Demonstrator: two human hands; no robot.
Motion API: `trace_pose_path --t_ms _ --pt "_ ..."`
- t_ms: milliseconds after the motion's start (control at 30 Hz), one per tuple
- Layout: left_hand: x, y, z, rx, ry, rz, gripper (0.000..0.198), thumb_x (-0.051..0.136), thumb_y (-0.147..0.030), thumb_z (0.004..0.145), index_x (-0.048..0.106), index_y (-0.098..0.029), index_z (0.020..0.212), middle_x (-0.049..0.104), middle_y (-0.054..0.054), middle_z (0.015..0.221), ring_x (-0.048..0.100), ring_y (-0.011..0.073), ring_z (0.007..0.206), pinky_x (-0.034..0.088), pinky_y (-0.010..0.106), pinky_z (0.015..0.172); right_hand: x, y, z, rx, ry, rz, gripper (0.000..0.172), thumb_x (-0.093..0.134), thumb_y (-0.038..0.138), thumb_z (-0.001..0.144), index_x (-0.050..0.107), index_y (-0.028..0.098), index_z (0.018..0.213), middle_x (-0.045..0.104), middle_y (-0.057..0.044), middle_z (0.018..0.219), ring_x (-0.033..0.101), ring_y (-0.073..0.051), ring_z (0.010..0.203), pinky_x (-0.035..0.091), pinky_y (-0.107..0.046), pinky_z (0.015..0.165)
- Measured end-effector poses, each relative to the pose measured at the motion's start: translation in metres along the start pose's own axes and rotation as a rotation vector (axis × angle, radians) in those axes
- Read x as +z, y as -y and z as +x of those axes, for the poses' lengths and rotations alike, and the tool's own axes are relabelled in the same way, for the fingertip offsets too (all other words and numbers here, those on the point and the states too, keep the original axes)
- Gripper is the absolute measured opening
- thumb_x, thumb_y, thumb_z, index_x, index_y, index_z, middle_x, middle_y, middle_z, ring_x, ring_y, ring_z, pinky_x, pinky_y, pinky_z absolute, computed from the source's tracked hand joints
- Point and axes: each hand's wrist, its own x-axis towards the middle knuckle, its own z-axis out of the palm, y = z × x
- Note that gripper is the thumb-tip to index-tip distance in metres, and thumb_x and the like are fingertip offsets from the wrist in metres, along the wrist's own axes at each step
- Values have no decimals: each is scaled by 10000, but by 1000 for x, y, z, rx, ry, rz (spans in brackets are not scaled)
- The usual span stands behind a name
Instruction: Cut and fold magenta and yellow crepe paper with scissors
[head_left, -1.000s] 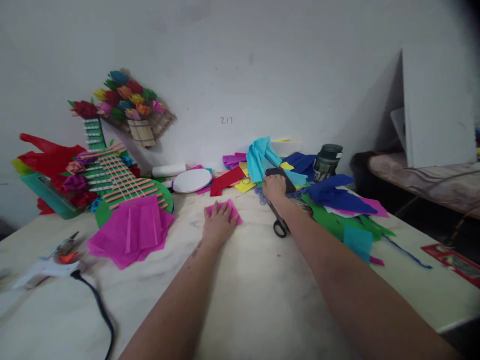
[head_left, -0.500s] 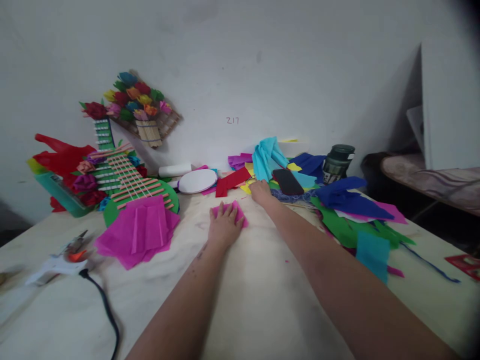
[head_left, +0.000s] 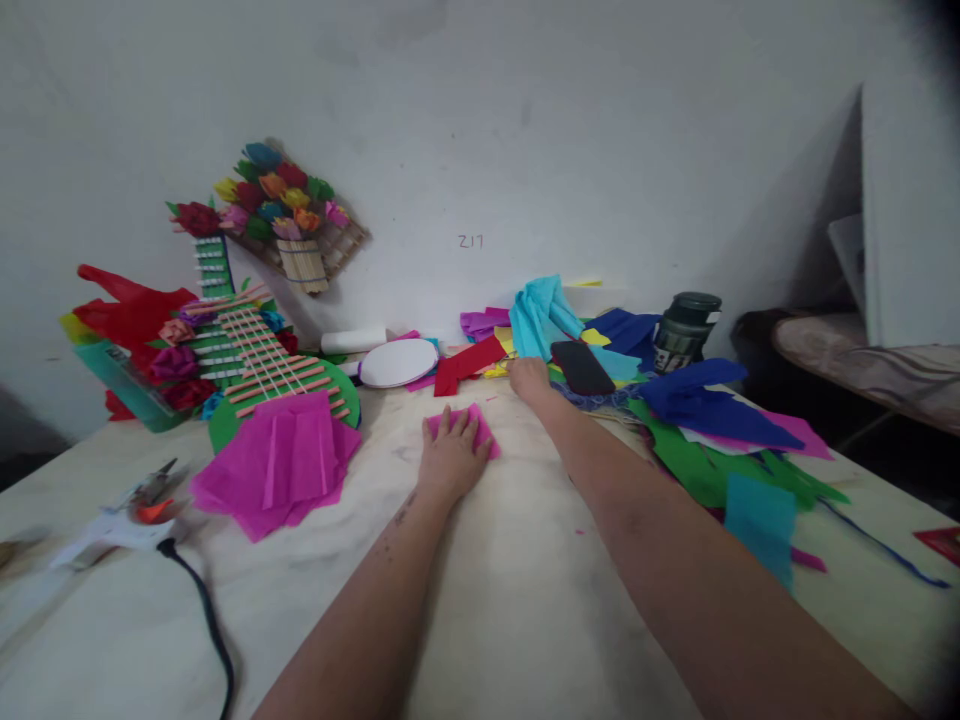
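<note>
My left hand (head_left: pixel 451 455) lies flat with its fingers spread on a small pink square of crepe paper (head_left: pixel 484 432), pressing it against the tabletop. My right hand (head_left: pixel 529 378) reaches further back, its fingers curled together at the near edge of the paper heap. Whatever those fingers hold, if anything, is hidden. Yellow paper scraps (head_left: pixel 498 369) touch the fingertip side of that hand, and a red paper strip (head_left: pixel 469 362) lies just left of them. Right of the hand rests a dark phone (head_left: pixel 582 368). Light blue crepe paper (head_left: pixel 544 318) is bunched behind.
On the left are a stack of magenta paper sheets (head_left: pixel 277 470), a paper-flower guitar (head_left: pixel 259 360) and a glue gun (head_left: pixel 124 528) with its black cord. A white oval piece (head_left: pixel 399 362) lies at the back. A dark green jar (head_left: pixel 686 332) and green paper (head_left: pixel 705 468) are on the right.
The view has shifted slightly, so things on the table sit a little further right. My left hand stays flat on the pink square; my right hand stays curled at the heap.
</note>
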Motion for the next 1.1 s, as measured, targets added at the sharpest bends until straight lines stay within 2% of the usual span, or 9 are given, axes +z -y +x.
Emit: trace_pose_path --t_ms 200,400,467,533,633,733,833,967,1100 --pt "3 2 1 6 -13 -13 583 145 -498 861 340 -238 1345 316 16 1406 107 278 1330 42 559 1033 -3 -5 0 22 27 66 310 388 178 817 624 176 1019 624 -128 1027 525 -247 1000 326 -362 848" --pt "4 2 1 6 -20 -3 591 135 -504 859 334 -237 1348 311 11 1408 95 276 1333 50 563 1032 -8 -2 5 9 -176 87 365 364 205 817 564 184 1122 506 -106 1215 412 -239 1105 272 -362 911" --pt "4 1 1 9 -27 5 590 139 -503 859 339 -237 1346 316 10 1406 86 275 1334 35 564 1032 -7 -1 11 -19 -148 73 390 348 211 824 542 202 1162 468 -96 1264 392 -239 1130 265 -373 916" --pt "5 1 1 9 -39 15 583 147 -497 860 345 -237 1344 329 12 1399 76 272 1336 15 560 1034 -5 0 18 -29 -59 59 389 339 260 838 553 212 1160 464 -103 1270 396 -250 1137 265 -397 911" --pt "5 1 1 12 -57 17 577 154 -487 863 350 -231 1342 345 15 1391 67 269 1337 9 563 1033 -4 2 25 49 51 44 420 310 360 862 601 182 1106 495 -150 1229 422 -271 1125 259 -418 902" --pt "4 1 1 17 -59 7 579 158 -486 864 360 -220 1336 342 19 1392 72 276 1335 21 570 1029 -5 5 27 115 62 22 456 307 378 871 605 118 1098 521 -193 1193 427 -277 1129 254 -402 897" --pt "2 0 0 21 -59 -1 573 171 -477 865 373 -207 1329 345 27 1390 90 288 1331 30 576 1026 -6 6 24 120 73 -1 433 322 322 871 609 80 1086 539 -208 1163 428 -283 1119 267 -389 875" --pt "0 0 -1 23 -54 -11 567 182 -472 866 379 -204 1325 352 37 1387 100 292 1329 36 577 1026 -2 0 21 157 -23 55 405 346 281 854 589 86 1114 517 -200 1191 428 -283 1096 289 -391 866" --pt "0 0 -1 21 -48 -29 572 185 -479 863 386 -205 1323 354 41 1385 79 294 1332 24 576 1025 1 -14 31 204 -199 320 388 358 326 848 572 175 1134 516 -111 1234 421 -281 1114 307 -433 897"
